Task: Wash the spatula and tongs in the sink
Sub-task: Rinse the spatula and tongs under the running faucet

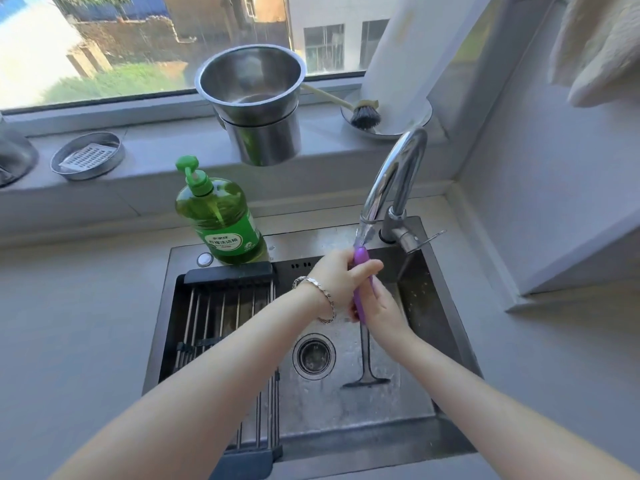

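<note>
The sink (446,306) lies below both grips, and the spatula (359,296) is held upright over it. Its purple handle is wrapped by the left grip (341,277) near the top and by the right grip (381,306) just beneath; the dark head hangs under the grips, beside the drain (314,356). Water from the faucet (398,174) is met just above the grips, so the wet handle may be let slip, or spray be thrown onto the counter (69,306). Left of the grips, a roll-up drying rack (221,306) is laid across the basin, narrowing the working room; a green detergent bottle (221,220) is stood beyond it. Tongs cannot be seen.
</note>
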Demonstrator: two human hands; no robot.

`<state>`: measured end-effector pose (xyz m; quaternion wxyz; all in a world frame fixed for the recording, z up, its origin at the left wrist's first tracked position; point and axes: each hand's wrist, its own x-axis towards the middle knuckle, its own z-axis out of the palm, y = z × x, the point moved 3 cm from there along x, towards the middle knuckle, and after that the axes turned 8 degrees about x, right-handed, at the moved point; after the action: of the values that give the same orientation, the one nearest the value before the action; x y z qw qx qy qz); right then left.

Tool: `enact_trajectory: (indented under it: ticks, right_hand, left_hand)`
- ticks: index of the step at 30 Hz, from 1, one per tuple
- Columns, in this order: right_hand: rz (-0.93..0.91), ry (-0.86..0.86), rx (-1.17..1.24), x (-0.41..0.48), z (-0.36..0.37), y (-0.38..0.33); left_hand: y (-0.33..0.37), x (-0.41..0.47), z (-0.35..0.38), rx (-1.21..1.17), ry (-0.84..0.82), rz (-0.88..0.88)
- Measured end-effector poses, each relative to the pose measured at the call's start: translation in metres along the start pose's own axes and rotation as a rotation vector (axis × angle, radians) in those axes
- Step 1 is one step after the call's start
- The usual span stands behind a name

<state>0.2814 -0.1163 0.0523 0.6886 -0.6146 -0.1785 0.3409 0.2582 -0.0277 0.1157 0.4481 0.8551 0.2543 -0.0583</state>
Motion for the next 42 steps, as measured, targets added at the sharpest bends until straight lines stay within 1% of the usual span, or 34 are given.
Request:
enact_trajectory:
  ticks: [2, 5, 10, 13, 16, 21, 23, 26, 29, 31, 34, 36, 39, 42]
  right_hand:
    - [0.017, 0.011, 0.001, -0.001, -0.005, 0.005]
    - [0.035, -0.011, -0.003, -0.001, -0.009, 0.004]
    - [0.068, -0.092, -0.032, 0.009, 0.0, -0.01]
    - [0.071, -0.149, -0.136, 0.018, 0.008, -0.014]
    - [0.025, -0.221, -0.261, 0.025, 0.012, -0.018]
    - [0.047, -0.27, -0.408, 0.026, 0.003, -0.008]
    - [0.047, -0.269, -0.497, 0.022, -0.001, -0.005]
    - [-0.003, -0.243, -0.612, 0.015, -0.008, -0.003]
    - [-0.051, -0.107, -0.632, 0.007, -0.018, 0.004]
    - [0.018, 0.003, -0.571, 0.003, -0.026, 0.016]
    - [0.268, 0.105, -0.524, -0.003, -0.033, 0.038]
    - [0.418, 0.167, -0.394, -0.007, -0.037, 0.048]
    - [0.534, 0.196, -0.194, -0.011, -0.042, 0.049]
    - [0.588, 0.234, -0.109, -0.01, -0.053, 0.049]
  left_hand:
    - [0.0, -0.003, 0.001, -0.077, -0.023, 0.011]
    - [-0.005, -0.006, -0.006, -0.178, 0.005, -0.004]
    - [-0.017, -0.011, -0.023, -0.178, 0.233, -0.056]
    - [-0.024, -0.015, -0.03, -0.193, 0.31, -0.066]
    - [-0.031, -0.021, -0.037, -0.232, 0.388, -0.056]
    - [-0.045, -0.044, -0.061, -0.335, 0.642, -0.045]
    - [-0.053, -0.053, -0.073, -0.295, 0.779, -0.038]
    - [-0.064, -0.065, -0.089, -0.208, 0.952, -0.052]
    - [-0.076, -0.075, -0.099, -0.171, 1.04, -0.111]
    - [-0.082, -0.081, -0.102, -0.164, 1.074, -0.172]
    - [-0.085, -0.085, -0.099, -0.185, 1.108, -0.249]
    - [-0.085, -0.085, -0.092, -0.23, 1.103, -0.307]
    - [-0.085, -0.078, -0.081, -0.321, 1.072, -0.37]
    - [-0.08, -0.067, -0.071, -0.376, 1.034, -0.361]
